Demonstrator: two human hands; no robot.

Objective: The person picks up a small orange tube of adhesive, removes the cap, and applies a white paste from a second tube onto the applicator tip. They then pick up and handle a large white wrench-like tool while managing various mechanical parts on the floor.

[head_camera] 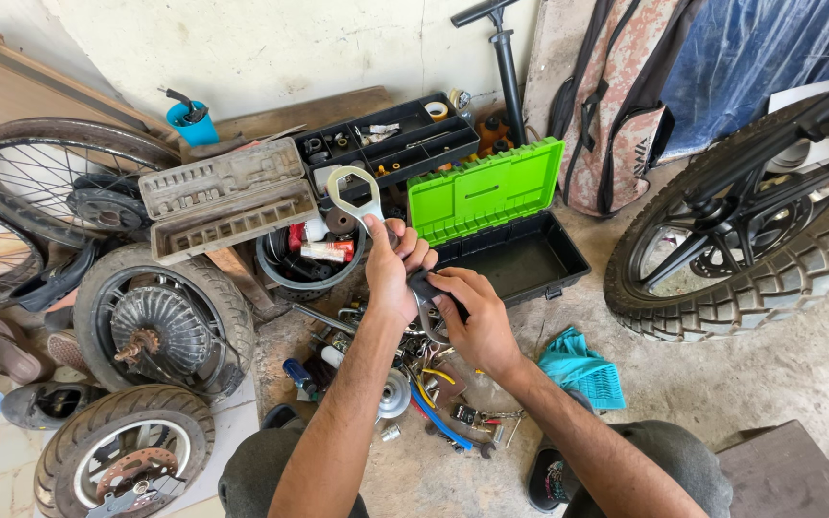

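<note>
**Both hands busy over a scatter of tools**

Right now the left hand (397,261) is closed around the shank of a flat metal wrench (355,195), whose wide ring end stands up toward twelve o'clock above the knuckles. The right hand (472,321) sits just beside it at about four o'clock, its fingers (445,293) curled tight on a dark handle (423,284) that meets the lower part of the wrench; what the handle belongs to is hidden by the fingers. The two hands touch.

Below them, at six o'clock, small tools and coloured wires (434,388) lie loose on the concrete floor (798,374). At two o'clock from the hands a green toolbox (496,216) stands open, its black tray bare. At ten o'clock lies an open grey socket case (223,197), and behind it a black organiser tray (390,139). A knobbly motorcycle tyre (750,240) fills three o'clock; bare wheels and hubs (160,321) crowd nine o'clock. A teal rag (582,369) lies near the right forearm.
</note>
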